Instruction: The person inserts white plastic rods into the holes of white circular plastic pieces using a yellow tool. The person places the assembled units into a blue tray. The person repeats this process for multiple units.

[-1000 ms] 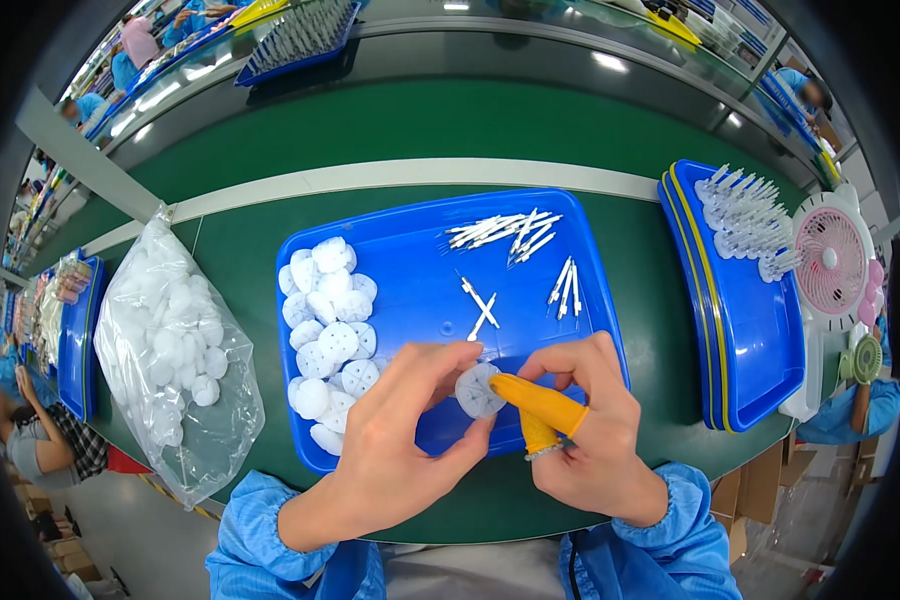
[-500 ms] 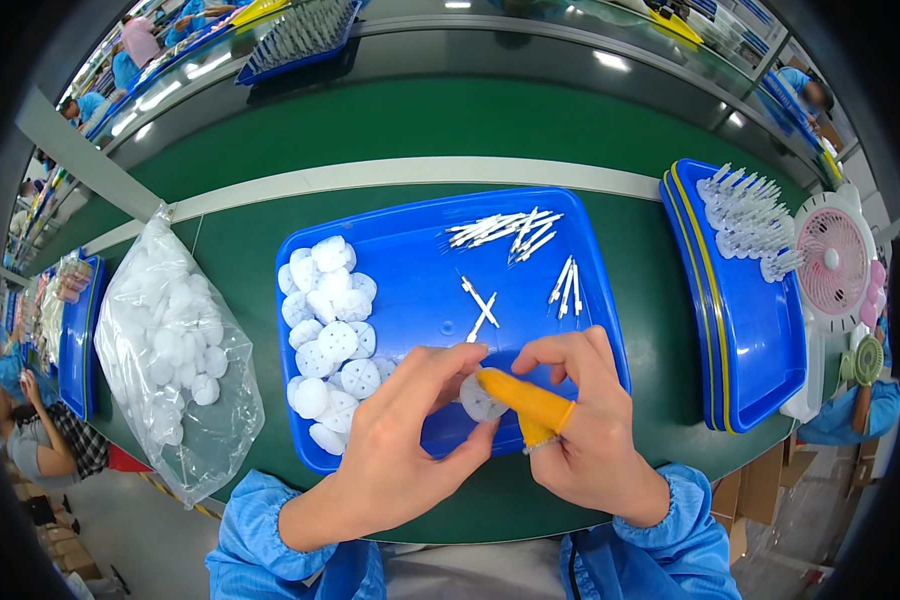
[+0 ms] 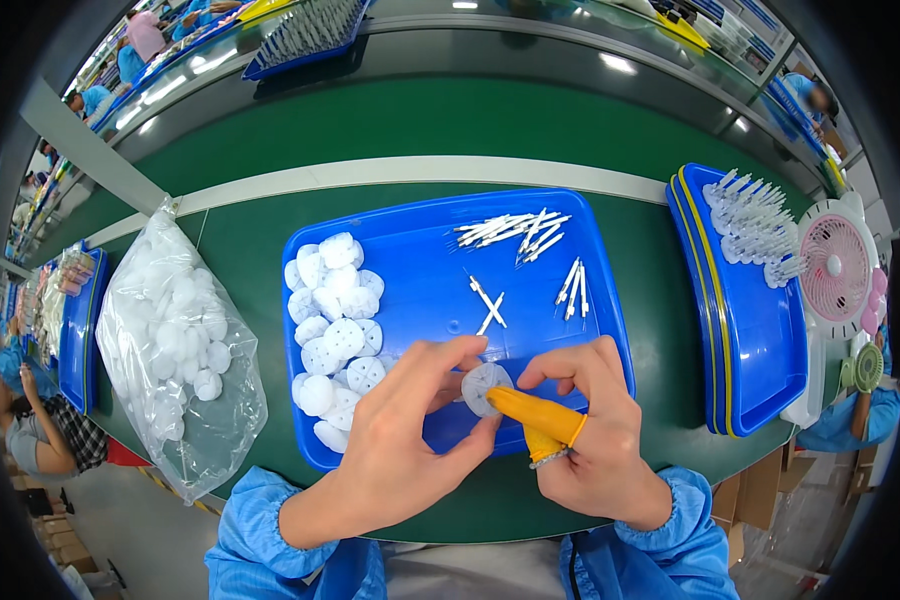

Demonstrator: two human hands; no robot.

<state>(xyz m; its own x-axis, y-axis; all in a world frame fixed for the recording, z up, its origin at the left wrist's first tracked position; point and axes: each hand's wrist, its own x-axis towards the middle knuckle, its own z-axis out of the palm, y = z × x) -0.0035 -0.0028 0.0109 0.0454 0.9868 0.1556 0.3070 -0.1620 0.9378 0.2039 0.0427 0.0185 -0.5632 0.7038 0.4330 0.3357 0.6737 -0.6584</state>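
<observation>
My left hand point(image 3: 395, 435) grips a round, translucent white plastic disc point(image 3: 480, 386) by its edge, between thumb and fingers. On the disc's right side lies a yellow-covered fingertip of my right hand point(image 3: 595, 425), whose fingers are curled; anything small beneath that tip is hidden. Both hands are over the near part of a blue tray point(image 3: 395, 238). Similar slotted discs point(image 3: 342, 340) are heaped along the tray's left side. Thin white sticks with fine wire ends point(image 3: 515, 230) lie in a pile at its far right, with a few more point(image 3: 573, 288) below and two crossed sticks point(image 3: 487, 303) nearer my hands.
Left of the tray lies a clear plastic bag point(image 3: 180, 340) of white discs. Stacked blue trays point(image 3: 760, 360) at right hold upright white pieces point(image 3: 750, 225), beside a pink-and-white fan point(image 3: 835, 258). A pale rail point(image 3: 400, 172) crosses behind the tray. Other people are at work farther off.
The disc is turned more face-up, showing more of its surface. The yellow-covered fingertip has slid down toward its lower right edge. The view has shifted slightly.
</observation>
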